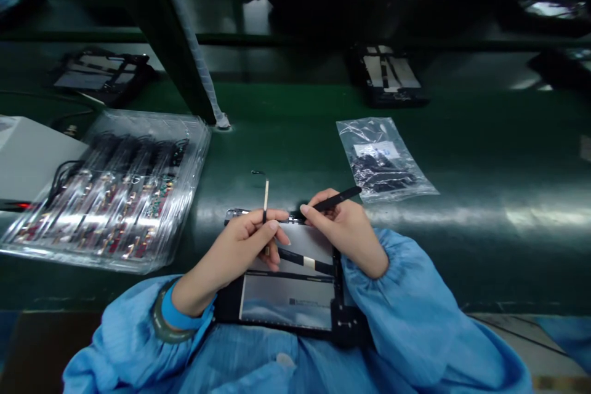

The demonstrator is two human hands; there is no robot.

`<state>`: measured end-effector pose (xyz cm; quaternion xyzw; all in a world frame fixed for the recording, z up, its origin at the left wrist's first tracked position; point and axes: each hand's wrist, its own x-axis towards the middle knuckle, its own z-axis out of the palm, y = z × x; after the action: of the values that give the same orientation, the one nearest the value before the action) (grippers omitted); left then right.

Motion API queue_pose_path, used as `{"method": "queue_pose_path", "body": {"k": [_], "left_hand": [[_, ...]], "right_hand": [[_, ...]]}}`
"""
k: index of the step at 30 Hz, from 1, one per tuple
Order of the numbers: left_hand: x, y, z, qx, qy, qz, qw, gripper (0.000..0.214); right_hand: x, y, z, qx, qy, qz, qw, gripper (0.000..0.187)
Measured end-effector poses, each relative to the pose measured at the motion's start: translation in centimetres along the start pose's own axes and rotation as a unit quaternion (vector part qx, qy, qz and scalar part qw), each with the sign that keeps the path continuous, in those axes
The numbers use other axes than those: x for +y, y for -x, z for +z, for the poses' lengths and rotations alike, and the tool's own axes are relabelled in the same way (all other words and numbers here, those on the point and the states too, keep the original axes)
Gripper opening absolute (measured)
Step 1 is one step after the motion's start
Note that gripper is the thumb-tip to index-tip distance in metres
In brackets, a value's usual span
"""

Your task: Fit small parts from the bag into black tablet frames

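Observation:
An opened tablet-like device (286,301) lies in front of me, with silver battery panels and black strips inside a black frame. My left hand (252,237) is over its upper left part, pinching a thin flex cable (266,194) between thumb and fingers. The cable stands up from the grip, pale along its length, with a small dark bent end. My right hand (344,221) grips black tweezers (339,198) near the device's top edge. Their back end points up and right; the tips are hidden or too small to make out.
At left stands a clear plastic tray (115,197) of several small circuit parts with black cables, beside a white box (32,154). A clear bag (385,160) of black parts lies ahead right. Other opened devices (390,77) rest farther back. A dark post (175,31) rises from the green bench.

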<state>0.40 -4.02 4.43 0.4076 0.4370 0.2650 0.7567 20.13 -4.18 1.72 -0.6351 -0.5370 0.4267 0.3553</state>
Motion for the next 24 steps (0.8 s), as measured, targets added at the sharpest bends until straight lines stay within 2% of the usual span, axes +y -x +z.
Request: {"method": "queue_pose_path", "body": {"k": [2, 5, 7, 9, 11, 14, 17, 19, 21, 24], "left_hand": [[0.0, 0.0, 0.0, -0.006, -0.006, 0.0, 1.0, 0.035], [0.1, 0.1, 0.1, -0.016, -0.025, -0.001, 1.0, 0.035], [0.2, 0.1, 0.2, -0.021, -0.039, -0.005, 0.999, 0.036], [0.2, 0.1, 0.3, -0.021, -0.056, -0.001, 0.998, 0.035], [0.1, 0.1, 0.3, -0.022, -0.086, 0.017, 0.996, 0.029], [-0.1, 0.3, 0.3, -0.018, -0.158, 0.057, 0.986, 0.015], [-0.4, 0.5, 0.2, 0.006, -0.237, 0.131, 0.962, 0.017], [-0.5, 0.6, 0.2, 0.019, -0.277, 0.187, 0.942, 0.021], [-0.5, 0.7, 0.2, 0.012, -0.28, 0.195, 0.94, 0.02], [-0.4, 0.5, 0.1, -0.001, -0.16, 0.109, 0.981, 0.021]], "right_hand": [[-0.1, 0.2, 0.0, 0.016, 0.007, -0.008, 1.0, 0.027], [-0.7, 0.4, -0.5, 0.035, -0.035, -0.034, 0.998, 0.029], [-1.5, 0.6, -0.9, 0.036, -0.046, -0.11, 0.992, 0.025], [-2.5, 0.8, -1.1, 0.014, -0.003, -0.218, 0.976, 0.02], [-3.4, 1.1, -0.9, -0.021, 0.1, -0.316, 0.943, 0.02], [-4.3, 1.8, 0.3, -0.031, 0.294, -0.409, 0.863, 0.025], [-5.0, 2.4, 1.6, 0.018, 0.418, -0.461, 0.783, 0.029], [-5.6, 2.6, 1.7, 0.027, 0.45, -0.469, 0.76, 0.026], [-6.5, 2.4, 0.7, 0.009, 0.448, -0.451, 0.771, 0.022], [-8.4, 1.6, -2.6, -0.006, 0.381, -0.394, 0.836, 0.019]]}}
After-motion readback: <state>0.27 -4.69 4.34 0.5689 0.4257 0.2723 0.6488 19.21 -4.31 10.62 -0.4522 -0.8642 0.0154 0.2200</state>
